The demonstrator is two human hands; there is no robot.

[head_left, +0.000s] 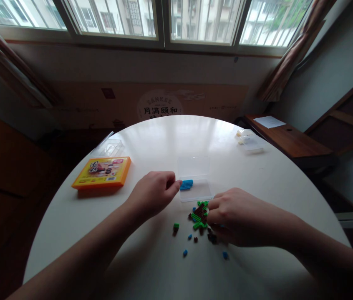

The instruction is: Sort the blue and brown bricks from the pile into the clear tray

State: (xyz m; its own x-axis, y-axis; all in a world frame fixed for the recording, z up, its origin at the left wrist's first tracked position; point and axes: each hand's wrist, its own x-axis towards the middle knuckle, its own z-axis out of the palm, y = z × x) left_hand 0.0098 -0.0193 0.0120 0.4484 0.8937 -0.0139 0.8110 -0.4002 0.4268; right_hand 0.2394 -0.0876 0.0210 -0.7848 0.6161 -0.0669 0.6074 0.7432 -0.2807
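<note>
My left hand [154,192] is closed at the left edge of a clear plastic box [203,193] with its lid raised. Its thumb tip meets the left end of a row of blue toy bricks [187,184] in the box; whether it grips them I cannot tell. My right hand [234,214] reaches down with curled fingers at the right side of a loose pile of small green and brown bricks [199,214]. Whatever those fingertips pinch is hidden. Near the pile lie a green brick [176,226] and a blue brick [185,253].
A yellow and orange game box [103,173] sits at the left of the round white table [151,137], with a clear plastic case [110,147] behind it. Another clear box [250,141] stands at the back right. Beyond is a wooden desk [295,137] with paper.
</note>
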